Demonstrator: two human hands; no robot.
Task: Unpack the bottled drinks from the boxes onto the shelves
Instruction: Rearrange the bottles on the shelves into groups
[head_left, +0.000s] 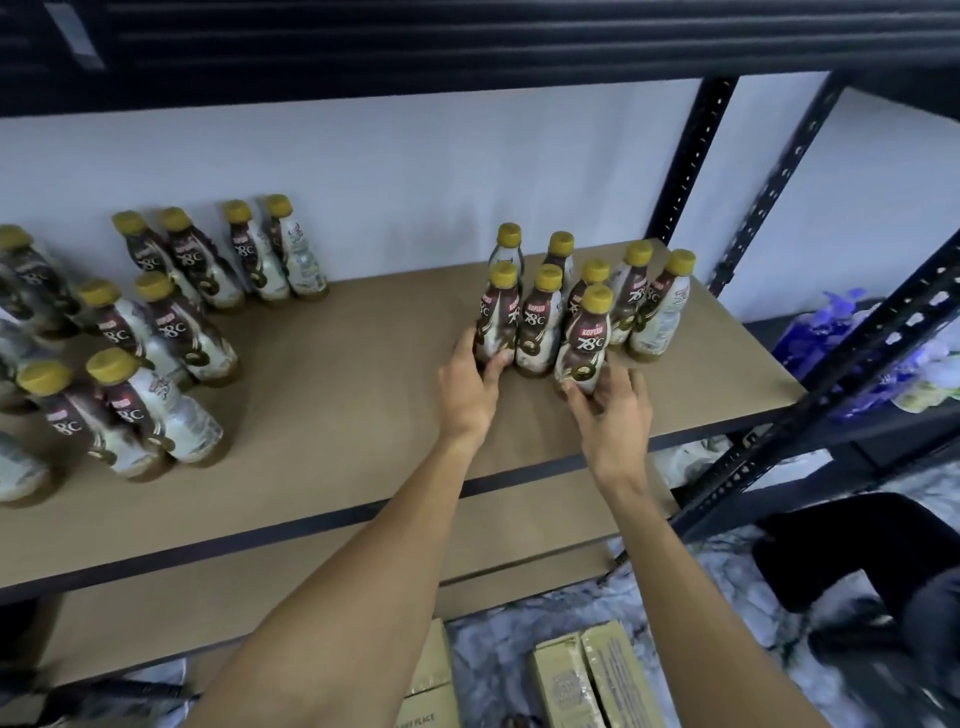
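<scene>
Several brown-and-white coffee bottles with gold caps stand on the tan shelf board (363, 364). A right-hand cluster (649, 301) stands near the shelf's end. My left hand (470, 384) grips the base of the cluster's front-left bottle (498, 322). My right hand (610, 410) holds the bottom of the nearest bottle (584, 343), which stands on the board at the front of the cluster. A second group of bottles (156, 332) fills the shelf's left part, some leaning in the wide-angle view.
Black perforated uprights (685, 156) frame the shelf's right end, and a dark shelf (467, 41) hangs overhead. Cardboard boxes (592, 675) lie on the marbled floor below. A lower tan shelf (208, 613) sits underneath. Purple-wrapped packs (841, 343) rest on the neighbouring rack.
</scene>
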